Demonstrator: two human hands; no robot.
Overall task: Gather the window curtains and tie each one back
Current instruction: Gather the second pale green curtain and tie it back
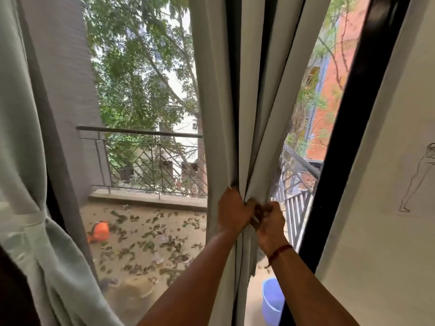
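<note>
The right curtain [256,95], pale grey-green, hangs in folds down the middle of the window. My left hand [233,211] grips its bunched folds from the left at about waist height. My right hand [270,220], with a red thread at the wrist, pinches the folds from the right, close against the left hand. The left curtain [26,142] hangs at the far left, gathered and held by a pale tie-back band [33,218].
A black window frame [353,128] runs down the right, with a white wall [388,184] bearing a line drawing beyond it. Outside lie a leaf-strewn balcony floor, a metal railing [146,158], an orange object [100,231] and a blue bucket [273,300].
</note>
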